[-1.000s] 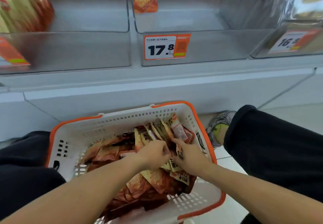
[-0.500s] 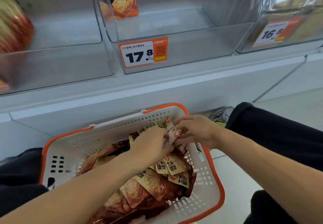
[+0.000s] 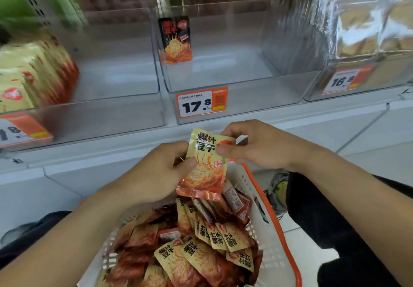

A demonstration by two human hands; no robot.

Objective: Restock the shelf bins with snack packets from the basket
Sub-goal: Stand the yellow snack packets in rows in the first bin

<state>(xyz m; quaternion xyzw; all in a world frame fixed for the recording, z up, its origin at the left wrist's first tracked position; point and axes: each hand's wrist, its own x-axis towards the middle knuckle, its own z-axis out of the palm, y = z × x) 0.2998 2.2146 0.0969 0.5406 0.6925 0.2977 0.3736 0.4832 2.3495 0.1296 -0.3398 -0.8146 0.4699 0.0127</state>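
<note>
Packet up, both hands on it!

Left hand (image 3: 156,175) and right hand (image 3: 257,148) pinch one snack packet (image 3: 206,166) in their fingers, above the basket (image 3: 271,237) of packets and below the clear bin (image 3: 223,74) priced 17.8.

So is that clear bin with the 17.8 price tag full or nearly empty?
Nearly empty: the bin holds one snack packet standing at its back left, with bare floor showing in front.

Tan-and-red snack packet (image 3: 206,163) with black lettering; white basket (image 3: 271,237) rimmed orange; orange-and-white price tag (image 3: 201,102).
</note>
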